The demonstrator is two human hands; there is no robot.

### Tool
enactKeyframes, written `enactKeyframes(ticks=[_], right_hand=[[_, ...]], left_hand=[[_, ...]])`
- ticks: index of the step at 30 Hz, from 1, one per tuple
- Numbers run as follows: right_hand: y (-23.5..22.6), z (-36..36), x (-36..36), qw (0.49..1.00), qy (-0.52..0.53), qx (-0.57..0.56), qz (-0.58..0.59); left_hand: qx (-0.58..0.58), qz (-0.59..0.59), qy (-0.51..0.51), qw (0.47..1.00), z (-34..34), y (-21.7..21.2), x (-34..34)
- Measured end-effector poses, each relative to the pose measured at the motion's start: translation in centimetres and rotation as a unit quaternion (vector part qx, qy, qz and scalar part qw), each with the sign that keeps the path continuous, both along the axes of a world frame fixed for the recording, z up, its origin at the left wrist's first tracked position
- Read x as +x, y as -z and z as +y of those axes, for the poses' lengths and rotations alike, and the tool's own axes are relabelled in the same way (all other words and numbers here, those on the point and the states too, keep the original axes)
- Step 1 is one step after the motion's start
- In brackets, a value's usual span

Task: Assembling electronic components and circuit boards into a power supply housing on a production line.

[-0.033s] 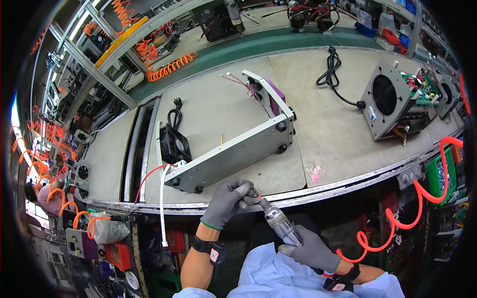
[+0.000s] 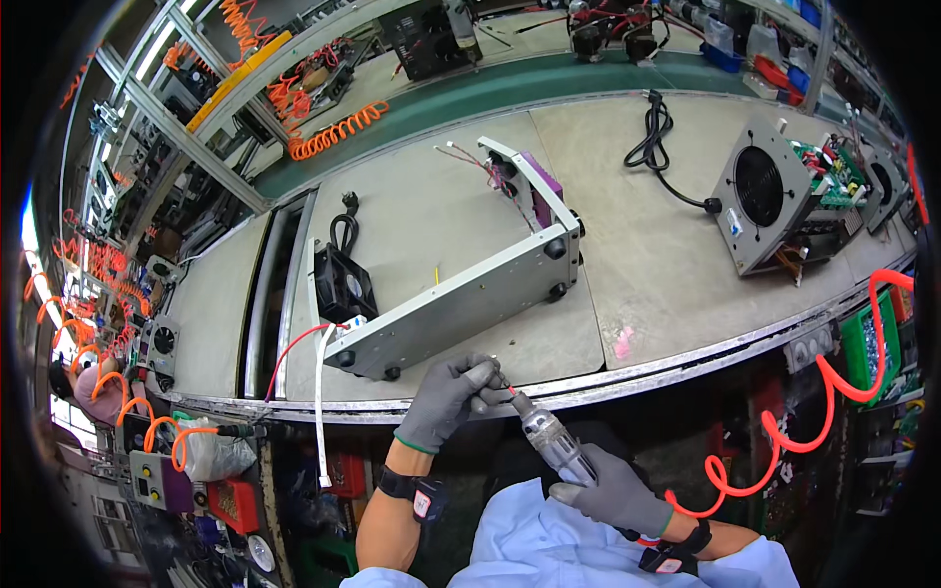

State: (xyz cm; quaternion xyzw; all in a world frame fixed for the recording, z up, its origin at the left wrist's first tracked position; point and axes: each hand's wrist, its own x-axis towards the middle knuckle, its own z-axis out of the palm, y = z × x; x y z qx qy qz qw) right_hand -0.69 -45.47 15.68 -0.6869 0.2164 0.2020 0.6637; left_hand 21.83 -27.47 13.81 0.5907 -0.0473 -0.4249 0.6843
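My right hand, in a grey glove, is wrapped round a pneumatic screwdriver with a clear body, tilted up and to the left. Its thin bit reaches the fingers of my left hand. That gloved hand is closed in a pinch on something small and dark beside the bit, too small to name. Just beyond my hands, a grey metal chassis stands on edge on the bench, its rubber feet facing me. A black fan sits at its left end; a purple part is at its far right.
A second unit with a fan and circuit board stands at the right, its black power cord on the bench. A red coiled hose hangs at the right. A white strip and red wire overhang the front edge.
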Motion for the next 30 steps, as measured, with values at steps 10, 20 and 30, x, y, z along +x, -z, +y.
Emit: enactKeyframes(ticks=[10, 20, 30], right_hand=[[-1.0, -1.5, 0.6, 0.975, -0.073, 0.167, 0.124], [-1.1, -0.7, 3.6, 0.993, 0.026, 0.097, 0.057], [-1.1, -0.7, 5.8, 0.990, 0.047, 0.115, 0.062]], left_hand=[[0.027, -0.024, 0.047, 0.998, 2.1, -1.7, -0.6], [0.347, -0.625, 0.029, 0.698, -2.4, 2.0, -0.3], [0.164, -0.495, -0.026, 0.853, -1.9, -8.9, 0.7]])
